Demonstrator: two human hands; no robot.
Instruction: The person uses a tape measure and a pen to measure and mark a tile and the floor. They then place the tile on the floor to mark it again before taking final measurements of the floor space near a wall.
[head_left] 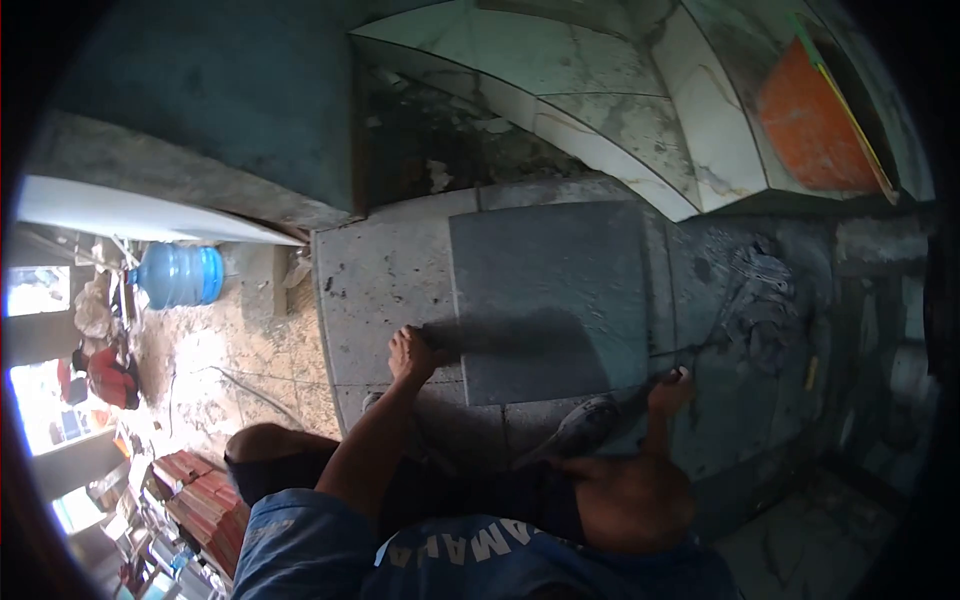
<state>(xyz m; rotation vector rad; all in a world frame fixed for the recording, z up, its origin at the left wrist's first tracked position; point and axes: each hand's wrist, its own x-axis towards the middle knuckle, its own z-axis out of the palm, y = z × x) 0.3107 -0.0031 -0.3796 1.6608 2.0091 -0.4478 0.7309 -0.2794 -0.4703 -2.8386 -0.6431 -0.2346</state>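
Observation:
A large grey square tile [545,280] lies flat on the floor in front of me, its surface smooth with faint marks. My left hand [412,355] is at the left side of this tile, close over the floor, with fingers curled; a dark patch shows by the fingertips. Off the tile's lower right corner, my right hand [668,390] is closed around a small thing with a pale end, and I cannot tell what it is. My shoe [590,420] stands near the tile's lower edge, between my hands.
A crumpled grey cloth-like heap [765,310] lies to the right. An orange panel [815,125] leans at the upper right by marbled tiled steps [615,130]. At left are a blue water jug [180,275], a person in red [108,378] and stacked reddish tiles [200,500].

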